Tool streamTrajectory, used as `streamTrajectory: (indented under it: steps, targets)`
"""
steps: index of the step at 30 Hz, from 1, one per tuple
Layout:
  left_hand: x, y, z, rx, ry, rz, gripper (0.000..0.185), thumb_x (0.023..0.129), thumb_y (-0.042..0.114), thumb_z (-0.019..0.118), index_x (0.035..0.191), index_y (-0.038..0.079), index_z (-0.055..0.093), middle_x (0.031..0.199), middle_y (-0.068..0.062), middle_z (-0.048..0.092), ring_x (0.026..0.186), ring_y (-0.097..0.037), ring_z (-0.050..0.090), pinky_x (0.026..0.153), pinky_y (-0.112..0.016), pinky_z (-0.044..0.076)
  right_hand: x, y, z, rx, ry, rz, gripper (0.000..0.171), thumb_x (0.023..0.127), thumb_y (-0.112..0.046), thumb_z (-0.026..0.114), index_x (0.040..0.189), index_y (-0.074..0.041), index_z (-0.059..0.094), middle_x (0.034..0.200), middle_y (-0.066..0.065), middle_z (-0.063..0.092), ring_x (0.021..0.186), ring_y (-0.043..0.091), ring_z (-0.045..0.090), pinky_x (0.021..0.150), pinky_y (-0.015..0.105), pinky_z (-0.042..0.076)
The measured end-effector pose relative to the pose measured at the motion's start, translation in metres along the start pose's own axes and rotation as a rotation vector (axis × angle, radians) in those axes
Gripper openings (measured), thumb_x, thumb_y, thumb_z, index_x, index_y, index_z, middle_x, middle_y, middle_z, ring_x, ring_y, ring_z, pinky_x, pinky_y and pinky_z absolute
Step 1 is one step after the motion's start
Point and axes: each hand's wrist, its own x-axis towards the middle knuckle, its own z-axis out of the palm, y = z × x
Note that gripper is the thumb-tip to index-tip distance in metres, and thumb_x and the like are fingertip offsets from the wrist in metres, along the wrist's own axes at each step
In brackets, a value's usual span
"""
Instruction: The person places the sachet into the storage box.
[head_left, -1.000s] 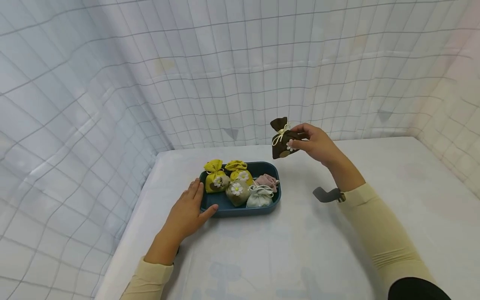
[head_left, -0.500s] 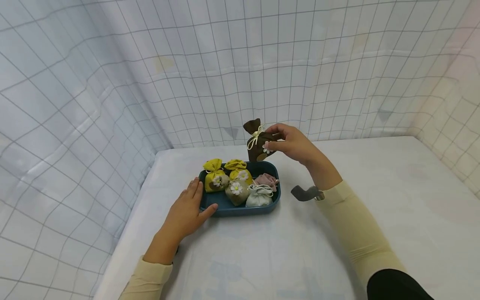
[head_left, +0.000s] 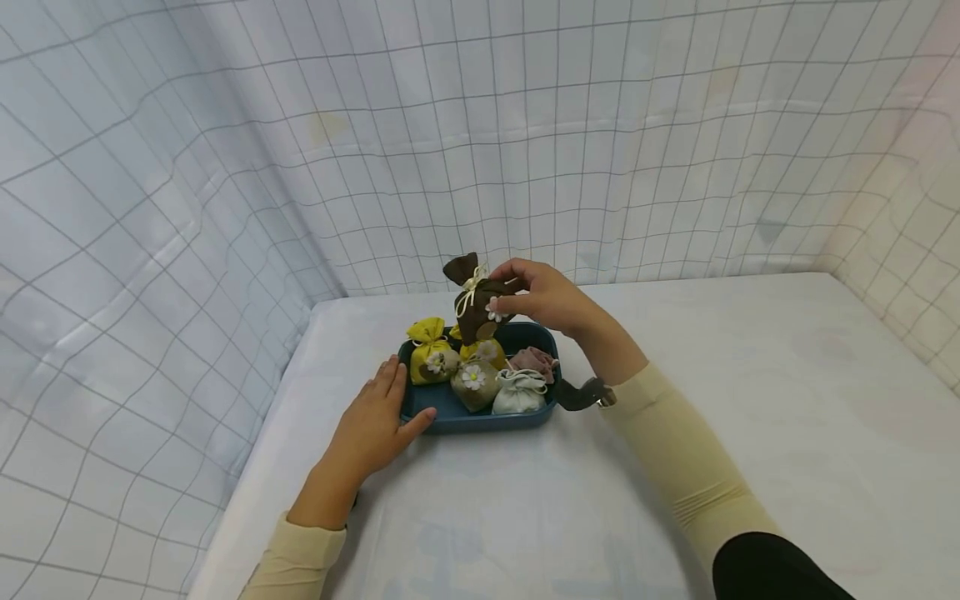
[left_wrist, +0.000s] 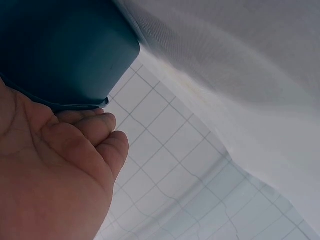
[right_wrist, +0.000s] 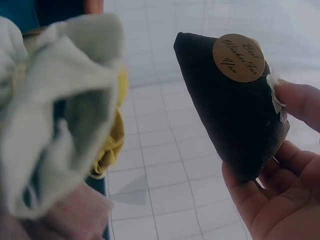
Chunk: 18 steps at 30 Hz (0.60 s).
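Note:
My right hand (head_left: pixel 551 297) pinches a dark brown drawstring pouch (head_left: pixel 474 312) by its side. The pouch hangs above the back rim of a blue tray (head_left: pixel 480 427), its cream bow toward the left. In the right wrist view, a round "Best Wishes For You" sticker (right_wrist: pixel 239 57) and a white flower (right_wrist: pixel 276 97) show on the brown cloth. My left hand (head_left: pixel 372 423) rests with its fingers along the tray's left end and its thumb over the front rim. In the left wrist view, the fingertips touch the tray's edge.
Inside the tray are a yellow pouch (head_left: pixel 427 333), a second yellow one partly covered, an olive pouch (head_left: pixel 476 396) with a white flower, a pale green pouch (head_left: pixel 519 398) and a pink pouch (head_left: pixel 534 363). White gridded cloth (head_left: pixel 525 150) hangs behind and beside the white-covered table (head_left: pixel 675 333).
My right hand has carried the brown pouch leftward, from right of the tray to over its back part, and slightly lower. My left hand has stayed on the tray.

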Motion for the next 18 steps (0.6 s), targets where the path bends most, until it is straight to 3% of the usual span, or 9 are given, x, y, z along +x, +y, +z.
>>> streamTrajectory:
  steps: [10, 18]
  targets:
    - [0.0, 0.0, -0.001, -0.002, 0.008, -0.001, 0.097, 0.096, 0.065, 0.049, 0.153, -0.01, 0.024, 0.161, -0.025, 0.017, 0.146, -0.041, 0.021, 0.114, -0.056, 0.027, 0.006, 0.005, 0.032, -0.108, -0.088, -0.005, 0.037, 0.092, -0.027, 0.073, 0.124, -0.016, 0.061, 0.119, -0.001, 0.062, 0.106, 0.016, 0.06, 0.087, 0.038, 0.052]
    - [0.001, -0.001, 0.001, -0.011, 0.032, 0.009, 0.097, 0.096, 0.065, 0.048, 0.152, -0.01, 0.026, 0.161, -0.024, 0.018, 0.146, -0.041, 0.024, 0.113, -0.056, 0.029, 0.007, 0.008, 0.058, -0.104, -0.141, 0.047, 0.032, 0.091, -0.024, 0.074, 0.119, -0.014, 0.062, 0.113, 0.002, 0.064, 0.097, 0.018, 0.064, 0.081, 0.035, 0.055]
